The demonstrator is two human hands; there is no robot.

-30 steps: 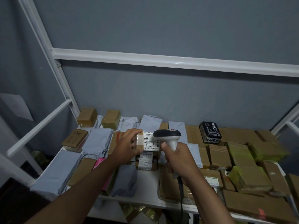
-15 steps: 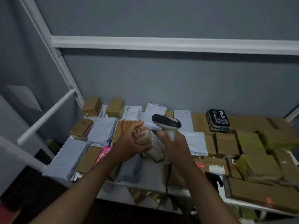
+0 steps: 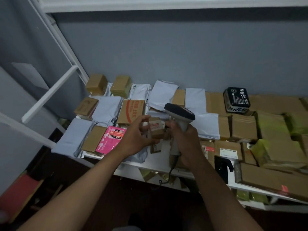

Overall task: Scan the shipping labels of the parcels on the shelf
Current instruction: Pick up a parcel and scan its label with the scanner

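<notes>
White shelf [image 3: 160, 165]; left hand [image 3: 135, 139] gripping small cardboard box [image 3: 156, 130]; right hand [image 3: 188, 144] gripping scanner [image 3: 180, 117].

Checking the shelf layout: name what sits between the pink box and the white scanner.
In the head view, the left hand with its small brown parcel lies between the pink box and the scanner.

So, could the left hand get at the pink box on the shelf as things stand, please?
Probably yes, once freed: the pink box lies uncovered at the shelf's front, just left of the left hand. That hand holds a small brown parcel, so its grip is occupied.
</notes>
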